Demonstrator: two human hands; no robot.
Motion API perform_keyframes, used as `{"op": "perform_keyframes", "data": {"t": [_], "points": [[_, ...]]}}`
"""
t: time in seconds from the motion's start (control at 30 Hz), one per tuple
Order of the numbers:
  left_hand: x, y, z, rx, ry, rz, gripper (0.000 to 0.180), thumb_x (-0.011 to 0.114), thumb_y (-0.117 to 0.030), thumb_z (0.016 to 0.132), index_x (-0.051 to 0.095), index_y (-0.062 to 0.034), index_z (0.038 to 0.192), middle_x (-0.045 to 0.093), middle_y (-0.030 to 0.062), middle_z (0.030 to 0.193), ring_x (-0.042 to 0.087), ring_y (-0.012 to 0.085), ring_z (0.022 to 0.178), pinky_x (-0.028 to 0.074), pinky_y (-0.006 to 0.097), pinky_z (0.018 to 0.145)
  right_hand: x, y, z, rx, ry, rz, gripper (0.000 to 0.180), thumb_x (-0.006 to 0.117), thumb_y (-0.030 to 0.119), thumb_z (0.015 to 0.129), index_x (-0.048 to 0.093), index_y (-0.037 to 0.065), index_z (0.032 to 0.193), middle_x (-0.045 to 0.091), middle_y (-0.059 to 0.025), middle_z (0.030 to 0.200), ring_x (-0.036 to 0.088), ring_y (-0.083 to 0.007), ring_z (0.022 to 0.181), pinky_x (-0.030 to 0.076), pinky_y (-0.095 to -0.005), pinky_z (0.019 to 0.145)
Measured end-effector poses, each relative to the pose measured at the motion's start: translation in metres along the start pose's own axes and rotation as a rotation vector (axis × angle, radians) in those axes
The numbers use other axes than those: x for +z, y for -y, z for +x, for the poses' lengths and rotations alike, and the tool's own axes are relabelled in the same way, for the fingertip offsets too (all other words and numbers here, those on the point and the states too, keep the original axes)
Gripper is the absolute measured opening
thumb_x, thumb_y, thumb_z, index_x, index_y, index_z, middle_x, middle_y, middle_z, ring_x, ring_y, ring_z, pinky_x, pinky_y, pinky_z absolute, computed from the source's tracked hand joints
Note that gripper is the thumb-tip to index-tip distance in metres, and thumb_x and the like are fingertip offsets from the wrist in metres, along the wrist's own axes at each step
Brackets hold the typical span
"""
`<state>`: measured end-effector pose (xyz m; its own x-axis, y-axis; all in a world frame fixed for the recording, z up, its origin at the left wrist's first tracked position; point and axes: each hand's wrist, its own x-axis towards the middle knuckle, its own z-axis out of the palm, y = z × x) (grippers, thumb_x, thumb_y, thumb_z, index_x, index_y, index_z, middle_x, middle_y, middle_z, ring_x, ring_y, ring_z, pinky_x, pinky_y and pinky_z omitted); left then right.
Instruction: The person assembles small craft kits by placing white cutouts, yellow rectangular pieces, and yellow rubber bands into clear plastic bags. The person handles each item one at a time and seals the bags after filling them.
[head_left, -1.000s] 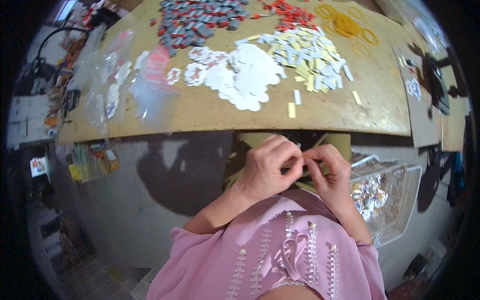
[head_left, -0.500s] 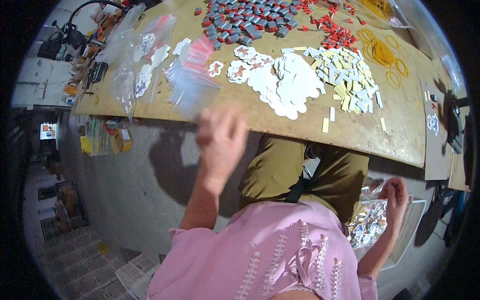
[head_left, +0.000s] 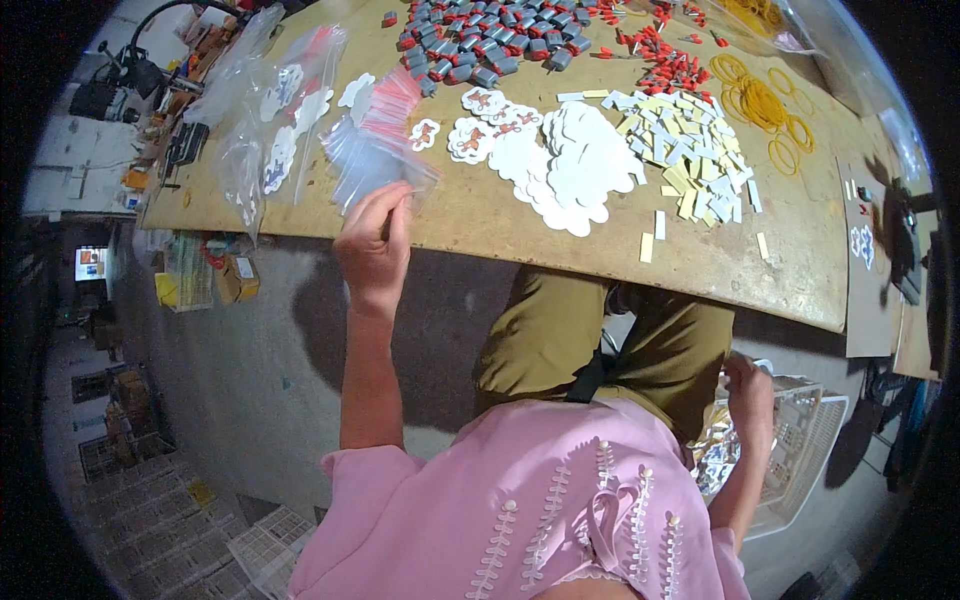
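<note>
My left hand [head_left: 376,250] is at the table's front edge, thumb and forefinger pinched on the near end of a plastic bag in a fanned stack of clear plastic bags [head_left: 365,165] with pink-red edges. Low on the right, my right hand [head_left: 750,400] hangs over a white plastic basket [head_left: 815,450] holding shiny filled packets [head_left: 712,450]. Its fingers are curled in; what they hold, if anything, is hidden. Right of the bags lie cloud-shaped cards with brown animal pictures [head_left: 470,138] and a heap of blank white cards [head_left: 580,170].
On the table [head_left: 480,235] are small grey-and-red cased parts [head_left: 490,40], red-tipped pieces [head_left: 672,65], yellow and white strips [head_left: 695,150] and yellow rubber bands [head_left: 755,105]. Loose clear bags with cards [head_left: 285,120] lie at left. A dark lamp [head_left: 145,75] stands far left.
My left hand has moved left and forward onto the near end of the bag stack and pinched there. My right hand has shifted left above the basket.
</note>
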<state>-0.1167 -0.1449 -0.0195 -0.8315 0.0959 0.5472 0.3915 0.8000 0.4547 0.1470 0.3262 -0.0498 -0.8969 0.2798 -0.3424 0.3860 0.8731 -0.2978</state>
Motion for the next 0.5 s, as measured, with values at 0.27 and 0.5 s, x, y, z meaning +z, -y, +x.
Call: {"op": "perform_keyframes", "data": {"t": [0.27,0.5], "points": [[-0.015,-0.12,-0.027,0.583,0.264,-0.198,0.039,0.081,-0.007,0.074,0.085,-0.0195,0.111,0.064,-0.0041,0.1,0.061,0.019,0.094,0.05,0.038,0.088,-0.035,0.155,0.023,-0.155,0.384,1.347,0.027,0.069,0.023,0.108,0.073,-0.002,0.117,0.076,-0.0078,0.097,0.07,-0.0119,0.077,0.056,-0.0259,0.066],[-0.005,-0.141,-0.038,0.708,0.427,-0.381,0.038,0.08,-0.011,0.071,0.084,-0.02,0.109,0.062,-0.0063,0.102,0.058,0.0168,0.097,0.05,0.037,0.092,-0.034,0.154,0.038,-0.117,0.586,1.384,0.02,0.072,0.023,0.107,0.072,0.003,0.104,0.076,-0.0027,0.09,0.067,-0.007,0.067,0.051,-0.0213,0.056]]}}
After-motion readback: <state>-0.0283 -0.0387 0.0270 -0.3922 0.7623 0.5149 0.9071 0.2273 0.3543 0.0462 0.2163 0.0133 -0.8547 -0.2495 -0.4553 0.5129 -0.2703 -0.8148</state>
